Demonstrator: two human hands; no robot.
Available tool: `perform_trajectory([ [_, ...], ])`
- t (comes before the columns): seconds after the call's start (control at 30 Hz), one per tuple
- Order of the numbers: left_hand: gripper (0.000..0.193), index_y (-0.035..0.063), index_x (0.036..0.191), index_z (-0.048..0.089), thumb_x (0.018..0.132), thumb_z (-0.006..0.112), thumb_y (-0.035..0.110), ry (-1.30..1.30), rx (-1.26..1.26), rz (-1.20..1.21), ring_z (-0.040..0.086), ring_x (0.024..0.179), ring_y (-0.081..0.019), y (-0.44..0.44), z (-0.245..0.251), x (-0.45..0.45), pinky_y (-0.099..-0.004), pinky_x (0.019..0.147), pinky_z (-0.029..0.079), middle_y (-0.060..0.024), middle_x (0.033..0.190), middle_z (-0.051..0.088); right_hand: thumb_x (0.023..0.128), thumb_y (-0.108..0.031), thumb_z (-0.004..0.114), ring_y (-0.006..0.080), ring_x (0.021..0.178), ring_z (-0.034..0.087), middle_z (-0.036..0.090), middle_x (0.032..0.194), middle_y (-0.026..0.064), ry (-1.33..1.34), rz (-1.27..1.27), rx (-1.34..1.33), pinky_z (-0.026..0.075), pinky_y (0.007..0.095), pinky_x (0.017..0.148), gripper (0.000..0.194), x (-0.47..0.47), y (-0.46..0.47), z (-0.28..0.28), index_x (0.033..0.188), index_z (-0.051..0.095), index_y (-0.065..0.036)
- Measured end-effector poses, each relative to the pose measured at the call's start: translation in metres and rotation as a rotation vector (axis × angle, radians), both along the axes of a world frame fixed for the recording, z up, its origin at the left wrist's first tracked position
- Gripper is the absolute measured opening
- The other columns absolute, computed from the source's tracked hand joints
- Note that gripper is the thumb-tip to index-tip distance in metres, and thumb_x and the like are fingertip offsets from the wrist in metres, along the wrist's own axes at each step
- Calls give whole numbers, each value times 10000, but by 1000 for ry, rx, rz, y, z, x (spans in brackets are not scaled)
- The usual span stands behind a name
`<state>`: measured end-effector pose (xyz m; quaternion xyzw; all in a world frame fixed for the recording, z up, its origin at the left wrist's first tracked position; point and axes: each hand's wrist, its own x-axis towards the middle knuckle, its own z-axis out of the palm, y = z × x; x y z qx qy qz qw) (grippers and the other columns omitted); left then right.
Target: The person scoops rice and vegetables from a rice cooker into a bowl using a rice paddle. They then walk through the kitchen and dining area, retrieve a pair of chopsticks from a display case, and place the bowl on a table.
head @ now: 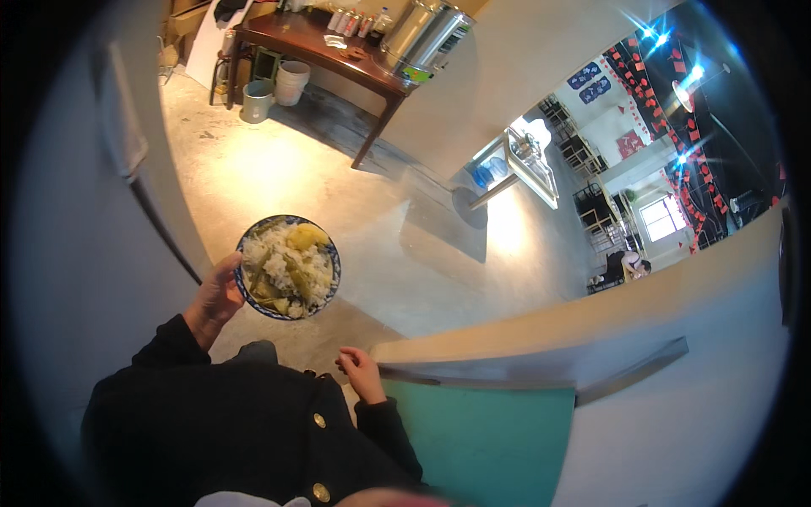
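My left hand (218, 295) grips the left rim of a blue-and-white patterned bowl (336, 290) and holds it out over the floor. In the bowl are white rice (274, 261), green beans (296, 277) and yellow chunks that look like potato (306, 236). My right hand (360, 369) hangs low by my body, near the door frame, with its fingers loosely curled and nothing seen in it. The parts of the left fingers beneath the bowl are hidden.
A teal panel (488, 431) and a wall edge (538, 323) lie to my right. Ahead stands a brown wooden table (304, 47) with a steel urn (424, 38), cans (348, 24) and buckets (256, 101) below. A tilted-looking table (532, 171) and a distant person (624, 266) are at right.
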<state>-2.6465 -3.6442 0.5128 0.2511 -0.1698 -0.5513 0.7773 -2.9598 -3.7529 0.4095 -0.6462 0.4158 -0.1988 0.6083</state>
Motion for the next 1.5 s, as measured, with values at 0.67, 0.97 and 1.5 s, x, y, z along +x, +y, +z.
perform_trajectory([
  [0.67,521,5,1230,527,868,623,367,-168,116,-409,586,1094,-204,-9,133,20,-342,967,450,-108,1183,616,896,-220,567,214,807,651,673,900,141,228,-140,-113,502,298,746,270,61,57,60,1062,619,-14],
  [0.97,552,25,1283,492,862,644,347,-96,46,-540,557,1143,-215,-13,156,19,-386,997,439,-121,1244,580,839,-235,580,369,937,609,655,963,193,422,173,-387,481,435,817,320,96,61,100,1096,593,-46],
  [1.5,552,4,1305,466,892,607,342,-107,-121,-726,540,1168,-225,-56,78,20,-364,1001,430,-109,1285,554,824,-233,621,334,918,622,672,929,156,510,-407,-290,493,421,801,324,22,191,23,1091,612,-49],
])
